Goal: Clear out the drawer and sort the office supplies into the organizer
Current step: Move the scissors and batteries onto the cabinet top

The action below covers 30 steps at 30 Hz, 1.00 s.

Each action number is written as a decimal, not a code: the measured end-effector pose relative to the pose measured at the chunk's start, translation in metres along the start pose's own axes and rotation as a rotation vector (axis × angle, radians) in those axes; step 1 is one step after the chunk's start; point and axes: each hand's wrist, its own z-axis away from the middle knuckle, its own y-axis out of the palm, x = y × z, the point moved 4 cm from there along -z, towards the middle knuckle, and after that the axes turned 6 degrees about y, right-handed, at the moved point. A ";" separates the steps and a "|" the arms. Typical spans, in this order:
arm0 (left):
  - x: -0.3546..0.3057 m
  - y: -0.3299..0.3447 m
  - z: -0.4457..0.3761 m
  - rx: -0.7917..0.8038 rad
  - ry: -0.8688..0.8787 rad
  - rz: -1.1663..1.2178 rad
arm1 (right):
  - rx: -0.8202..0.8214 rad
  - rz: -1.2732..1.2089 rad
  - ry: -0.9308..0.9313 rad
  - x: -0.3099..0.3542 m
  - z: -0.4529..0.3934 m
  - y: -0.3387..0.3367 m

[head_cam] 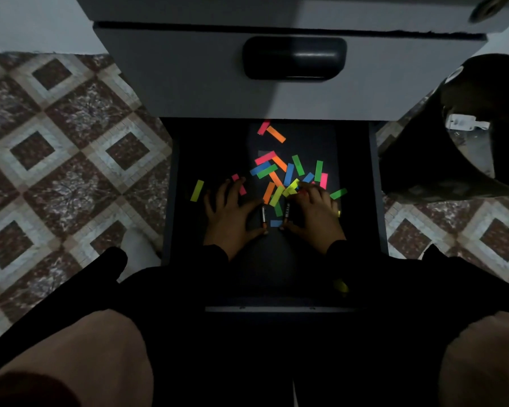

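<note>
The open drawer (376,177) is very dark inside; its floor is nearly black and its near edge is hidden under the person's dark sleeves. Both hands lie inside it. The left hand (232,212) spreads its fingers flat and wide on the drawer floor, and a small battery (264,215) lies between its thumb and forefinger; whether the thumb actually pinches it is hard to tell. The right hand (315,212) has fingers curved over a second battery (287,211) at its thumb side, its grip equally unclear. Markings on both batteries are too small to read.

Just beyond the fingertips lie scattered paper strips (279,174), flat bright rectangles in pink, orange, blue, green and yellow; some are covered by the right fingers. One yellow strip (197,190) lies apart, left of the left fingers.

To the right stands a dark round bin (453,136) with an unreadable white label (465,124) inside.
</note>
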 end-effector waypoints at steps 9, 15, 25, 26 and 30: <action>-0.006 0.004 0.002 0.019 -0.010 0.009 | 0.035 0.049 0.000 -0.001 0.003 -0.001; -0.004 -0.004 0.005 -0.018 0.006 0.041 | 0.020 0.025 -0.042 0.002 0.009 -0.017; -0.029 -0.085 0.035 -0.202 0.125 0.245 | -0.103 -0.057 -0.251 0.022 0.042 -0.094; -0.032 -0.096 0.039 -0.221 0.145 0.227 | -0.129 -0.060 -0.269 0.025 0.047 -0.106; -0.042 -0.145 0.051 -0.323 0.195 0.190 | -0.182 -0.077 -0.341 0.038 0.063 -0.152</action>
